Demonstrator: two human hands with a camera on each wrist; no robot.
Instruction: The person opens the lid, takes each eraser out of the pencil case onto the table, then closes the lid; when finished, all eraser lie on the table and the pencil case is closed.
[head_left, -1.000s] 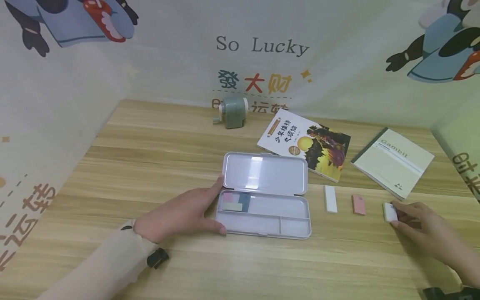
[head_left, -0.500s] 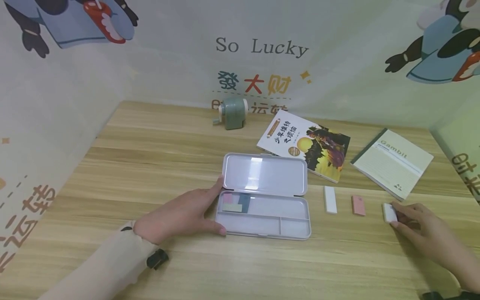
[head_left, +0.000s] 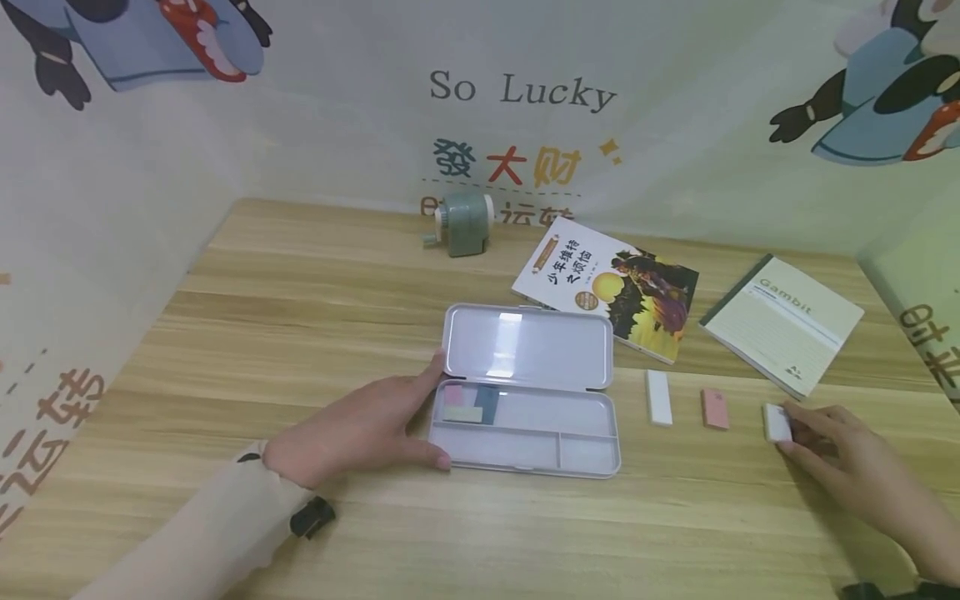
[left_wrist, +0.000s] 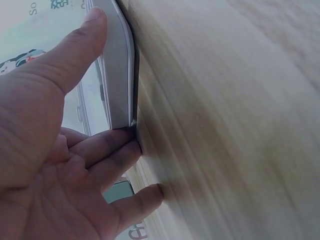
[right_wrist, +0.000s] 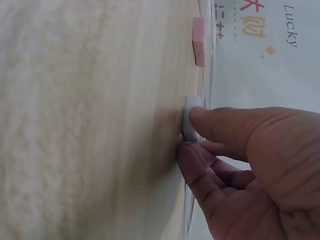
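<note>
Basically everything's sitting where it was half a second ago. Open pencil case [head_left: 498,447] lies between the left hand [head_left: 356,427], spread against its side, and the right hand [head_left: 851,458], pinching a white eraser [head_left: 776,423] well clear of it. Coloured slips [head_left: 462,414] sit in the case's far compartment [head_left: 558,408], towards the left hand.

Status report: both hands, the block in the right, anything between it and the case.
Left hand touching left end of open case. Right hand pinching small white block. Pink block and longer white block lie between it and case.
</note>
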